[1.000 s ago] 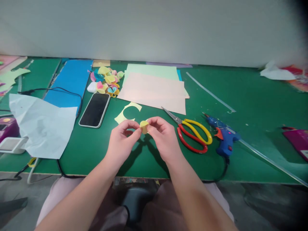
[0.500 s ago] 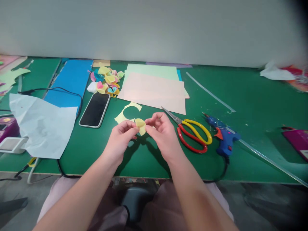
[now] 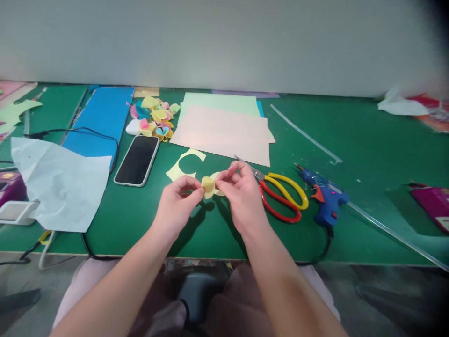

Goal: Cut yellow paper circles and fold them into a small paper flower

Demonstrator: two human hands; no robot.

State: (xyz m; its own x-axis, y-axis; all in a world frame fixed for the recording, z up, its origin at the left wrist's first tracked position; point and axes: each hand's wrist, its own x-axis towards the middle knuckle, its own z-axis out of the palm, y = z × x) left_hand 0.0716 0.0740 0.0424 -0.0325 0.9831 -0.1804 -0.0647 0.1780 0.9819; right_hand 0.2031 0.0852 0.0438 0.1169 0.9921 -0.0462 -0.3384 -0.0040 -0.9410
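Note:
A small folded yellow paper piece (image 3: 208, 187) is pinched between my two hands, above the green table. My left hand (image 3: 177, 203) closes thumb and fingers on its left edge. From the other side, my right hand (image 3: 243, 194) grips its right edge with thumb and forefinger. Another pale yellow paper piece (image 3: 219, 191) shows partly behind the right fingers; whether it is held or lies on the table I cannot tell. Just beyond the left hand lies a yellow paper scrap (image 3: 174, 171) with a round cut-out. Scissors (image 3: 285, 214) with red and yellow handles rest beside my right hand.
Pink and green paper sheets (image 3: 224, 133) lie at the back. Left of them are several folded paper flowers (image 3: 159, 114) and a phone (image 3: 137, 160). A blue glue gun (image 3: 328, 201) with a clear stick lies right; a white sheet (image 3: 65, 187) and cables lie left.
Both hands have shifted slightly, and the folded yellow paper piece has moved a little right and turned. More of the pale yellow piece behind the right fingers now shows.

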